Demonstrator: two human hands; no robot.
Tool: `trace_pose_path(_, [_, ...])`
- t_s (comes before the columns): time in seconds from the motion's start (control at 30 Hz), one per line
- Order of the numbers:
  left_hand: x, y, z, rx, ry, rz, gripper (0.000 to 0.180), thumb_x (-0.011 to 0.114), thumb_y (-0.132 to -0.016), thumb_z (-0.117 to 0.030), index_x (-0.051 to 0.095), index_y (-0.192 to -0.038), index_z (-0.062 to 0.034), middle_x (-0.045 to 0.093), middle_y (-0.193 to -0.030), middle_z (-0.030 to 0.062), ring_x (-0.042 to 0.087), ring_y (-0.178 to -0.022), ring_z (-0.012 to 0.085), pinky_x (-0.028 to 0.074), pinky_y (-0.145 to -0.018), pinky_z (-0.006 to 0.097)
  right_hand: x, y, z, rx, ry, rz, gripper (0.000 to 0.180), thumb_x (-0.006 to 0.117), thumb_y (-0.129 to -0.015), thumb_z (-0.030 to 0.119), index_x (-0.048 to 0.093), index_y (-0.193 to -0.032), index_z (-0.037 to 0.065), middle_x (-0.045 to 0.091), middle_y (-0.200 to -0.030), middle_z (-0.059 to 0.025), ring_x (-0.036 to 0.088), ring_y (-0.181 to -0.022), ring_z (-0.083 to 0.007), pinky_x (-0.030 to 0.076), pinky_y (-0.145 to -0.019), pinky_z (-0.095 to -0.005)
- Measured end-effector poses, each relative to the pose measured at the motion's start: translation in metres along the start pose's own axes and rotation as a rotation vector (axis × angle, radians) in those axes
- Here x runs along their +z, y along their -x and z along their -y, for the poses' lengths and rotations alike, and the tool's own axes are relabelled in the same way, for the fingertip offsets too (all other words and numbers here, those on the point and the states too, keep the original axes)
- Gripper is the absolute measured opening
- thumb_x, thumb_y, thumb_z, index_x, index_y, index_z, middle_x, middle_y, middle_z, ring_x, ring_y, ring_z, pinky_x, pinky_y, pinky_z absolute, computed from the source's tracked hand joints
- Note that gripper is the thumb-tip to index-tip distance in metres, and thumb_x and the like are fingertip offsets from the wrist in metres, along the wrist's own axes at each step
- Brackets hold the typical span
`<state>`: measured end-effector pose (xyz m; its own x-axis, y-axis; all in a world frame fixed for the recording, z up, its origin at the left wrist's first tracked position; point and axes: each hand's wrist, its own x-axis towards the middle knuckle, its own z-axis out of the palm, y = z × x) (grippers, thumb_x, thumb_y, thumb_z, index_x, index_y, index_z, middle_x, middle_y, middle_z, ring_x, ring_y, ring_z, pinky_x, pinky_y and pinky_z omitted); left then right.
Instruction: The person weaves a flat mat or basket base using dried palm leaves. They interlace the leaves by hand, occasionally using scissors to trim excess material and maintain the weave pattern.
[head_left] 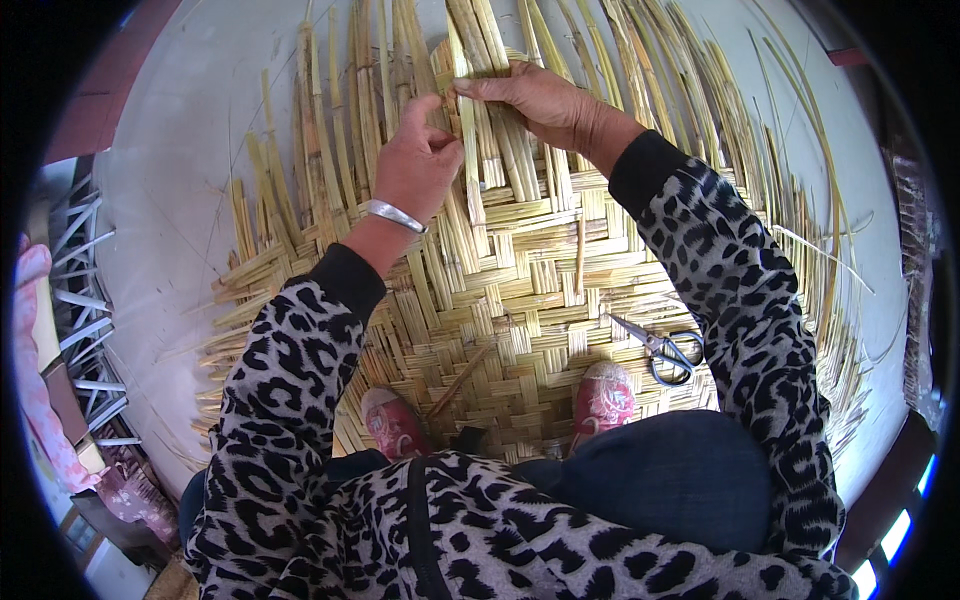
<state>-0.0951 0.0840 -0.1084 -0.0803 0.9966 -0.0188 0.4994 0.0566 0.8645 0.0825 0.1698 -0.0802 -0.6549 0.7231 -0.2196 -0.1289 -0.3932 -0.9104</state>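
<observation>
1. Head view: the right hand has its thumb and fingers closed around a bundle of long, flat, pale yellow-green plant strips, the thumb crossing their upper face; the other fingers are mostly hidden behind them.

2. The left hand is just left of that bundle, loosely curled, thumb and forefinger bent toward the strips; I cannot tell whether it pinches one.

3. The strips' long axis runs away from the person, tilting slightly left at the far end. From the right fingertips, they reach beyond to the upper edge of the picture and back toward the body, to the straw-coloured, checkered woven mat. The right hand is nearer, being on them.

4. Unwoven pale strips fan out beyond the left fingers and to the right of the right hand, narrowing the sideways room there.

5. Nearer the body than the right fingers, and to their right, silver-bladed scissors with dark looped handles lie on the mat, well apart from both hands.

6. Pale grey floor shows as open room farther left of the left fingers, past the mat's ragged edge.
</observation>
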Motion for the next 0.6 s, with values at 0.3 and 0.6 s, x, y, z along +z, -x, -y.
trace_pose_path(0.3, [-0.015,-0.021,0.007,-0.296,0.19,0.488,0.032,0.059,-0.09,-0.018,0.064,-0.116,0.0009,0.066,-0.093,0.0014,0.056,-0.081,0.0067,0.046,-0.074,0.024,-0.007,0.021,-0.007,-0.07,0.199,-0.234,0.04,0.073,-0.086,0.025,0.062,-0.113,-0.001,0.066,-0.101,-0.0099,0.063,-0.091,-0.0173,0.051,-0.084,-0.0292])
trace_pose_path(0.6, [-0.012,-0.024,-0.003,-0.418,0.244,0.503,0.036,0.055,-0.095,-0.017,0.059,-0.128,-0.0035,0.064,-0.096,-0.0029,0.054,-0.079,0.0049,0.044,-0.072,0.021,-0.033,0.042,-0.016,-0.335,0.357,-0.484,0.033,0.068,-0.091,0.017,0.061,-0.118,-0.001,0.065,-0.101,-0.0066,0.06,-0.096,-0.0128,0.048,-0.089,-0.0279])
